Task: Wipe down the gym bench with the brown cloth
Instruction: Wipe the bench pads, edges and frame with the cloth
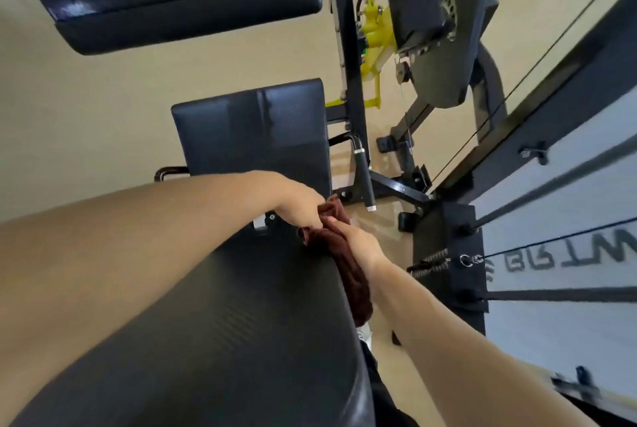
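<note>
Two bare forearms reach forward from the bottom of the view over the long black padded gym bench point(213, 323), whose textured vinyl back pad fills the lower middle. Beyond a gap with a metal bracket lies the bench's separate square black seat pad point(255, 130). The left hand point(296, 206) comes across the back pad to its far right corner, knuckles up, fingers curled down into the top of the crumpled dark brown cloth point(344, 264) and gripping it. The right hand point(355, 240) meets it from the right side, its fingers closed on the same cloth just beside the left hand's; the two hands are touching or very nearly so. From that corner the cloth hangs down along the pad's right edge, bunched in folds against the side of the bench, under the right wrist. How much of it lies on the top surface is hard to tell, since the hands cover it.

Right of the bench stands a black metal machine frame point(348, 57) with a yellow bracket point(374, 30), on a pale beige floor point(86, 109). Another black padded bench point(179, 9) lies at upper left.
</note>
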`<action>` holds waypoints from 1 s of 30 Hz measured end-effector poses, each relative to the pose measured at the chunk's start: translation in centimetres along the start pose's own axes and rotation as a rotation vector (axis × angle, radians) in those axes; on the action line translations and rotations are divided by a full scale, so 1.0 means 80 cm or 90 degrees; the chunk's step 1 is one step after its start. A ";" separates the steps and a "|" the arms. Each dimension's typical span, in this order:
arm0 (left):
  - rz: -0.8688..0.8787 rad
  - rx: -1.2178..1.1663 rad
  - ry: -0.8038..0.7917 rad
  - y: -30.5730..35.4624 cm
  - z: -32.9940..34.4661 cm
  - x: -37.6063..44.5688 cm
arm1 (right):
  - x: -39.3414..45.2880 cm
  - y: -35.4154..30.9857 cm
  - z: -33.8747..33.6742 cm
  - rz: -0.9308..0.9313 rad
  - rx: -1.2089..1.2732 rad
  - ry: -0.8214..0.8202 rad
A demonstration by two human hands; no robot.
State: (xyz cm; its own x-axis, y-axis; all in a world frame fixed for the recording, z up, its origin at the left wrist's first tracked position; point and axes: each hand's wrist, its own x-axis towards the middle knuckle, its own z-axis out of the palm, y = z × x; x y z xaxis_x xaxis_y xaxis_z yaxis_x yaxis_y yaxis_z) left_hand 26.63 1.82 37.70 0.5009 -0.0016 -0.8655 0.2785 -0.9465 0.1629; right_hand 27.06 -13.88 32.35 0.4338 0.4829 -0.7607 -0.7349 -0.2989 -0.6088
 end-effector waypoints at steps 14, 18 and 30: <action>-0.108 -0.129 0.026 -0.054 0.019 0.080 | 0.160 0.002 0.005 0.149 0.100 0.020; -0.105 -0.114 -0.015 -0.051 0.025 0.060 | 0.136 0.000 0.003 0.163 0.047 -0.026; 0.003 -0.111 0.149 0.000 0.009 -0.098 | -0.075 -0.018 0.004 -0.053 0.074 -0.139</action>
State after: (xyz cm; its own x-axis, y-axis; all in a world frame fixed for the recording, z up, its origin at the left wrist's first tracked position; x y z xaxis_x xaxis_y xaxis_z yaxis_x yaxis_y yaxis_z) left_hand 22.10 1.58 44.18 0.6726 0.0872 -0.7348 0.4018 -0.8769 0.2638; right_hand 25.41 -16.08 37.85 0.3816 0.6724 -0.6342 -0.7614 -0.1604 -0.6282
